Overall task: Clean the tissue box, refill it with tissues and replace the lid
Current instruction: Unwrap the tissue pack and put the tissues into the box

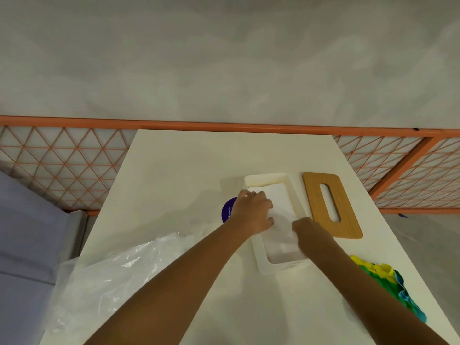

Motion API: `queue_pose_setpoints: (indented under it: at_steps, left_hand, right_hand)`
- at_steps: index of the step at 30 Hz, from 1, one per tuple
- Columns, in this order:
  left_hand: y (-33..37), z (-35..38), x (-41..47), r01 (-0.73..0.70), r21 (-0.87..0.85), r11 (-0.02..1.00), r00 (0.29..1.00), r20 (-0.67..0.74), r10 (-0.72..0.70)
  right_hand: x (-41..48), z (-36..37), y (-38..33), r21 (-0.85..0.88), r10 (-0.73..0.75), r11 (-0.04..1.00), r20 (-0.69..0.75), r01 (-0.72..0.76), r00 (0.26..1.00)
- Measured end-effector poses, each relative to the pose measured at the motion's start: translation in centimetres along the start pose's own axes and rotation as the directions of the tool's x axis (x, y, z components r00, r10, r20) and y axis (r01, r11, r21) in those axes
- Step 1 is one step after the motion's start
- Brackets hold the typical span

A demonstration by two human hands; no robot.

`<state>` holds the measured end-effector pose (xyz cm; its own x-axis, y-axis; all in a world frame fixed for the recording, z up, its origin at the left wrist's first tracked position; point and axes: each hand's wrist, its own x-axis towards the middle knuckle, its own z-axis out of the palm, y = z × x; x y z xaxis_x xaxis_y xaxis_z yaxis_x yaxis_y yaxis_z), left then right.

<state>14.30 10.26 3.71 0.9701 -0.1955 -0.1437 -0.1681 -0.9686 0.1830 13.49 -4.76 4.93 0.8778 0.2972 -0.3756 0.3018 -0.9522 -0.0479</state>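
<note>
Tissues (275,193) are pinched by the left grip (254,212) for seating in the tissue box (295,199) beneath; the right grip's (308,232) state cannot be told.

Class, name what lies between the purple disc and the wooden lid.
The open white tissue box, left hand and right hand on the tissues inside it; head view.

Left hand (254,211), right hand (310,231) outstretched

We stand in a fenced-off indoor work bay: orange mesh barrier panels (64,168) run just behind the white table (186,170), with bare grey floor (224,58) beyond them.
</note>
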Motion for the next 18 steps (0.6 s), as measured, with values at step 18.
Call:
queue_pose_setpoints:
  at_steps: [18]
  left_hand:
    - [-13.5, -0.1, -17.7, 0.43, -0.345, 0.834, 0.861, -0.122, -0.494]
  right_hand:
    - [1.4, 2.9, -12.4, 0.717, -0.209, 0.695, 0.119, 0.062, 0.971]
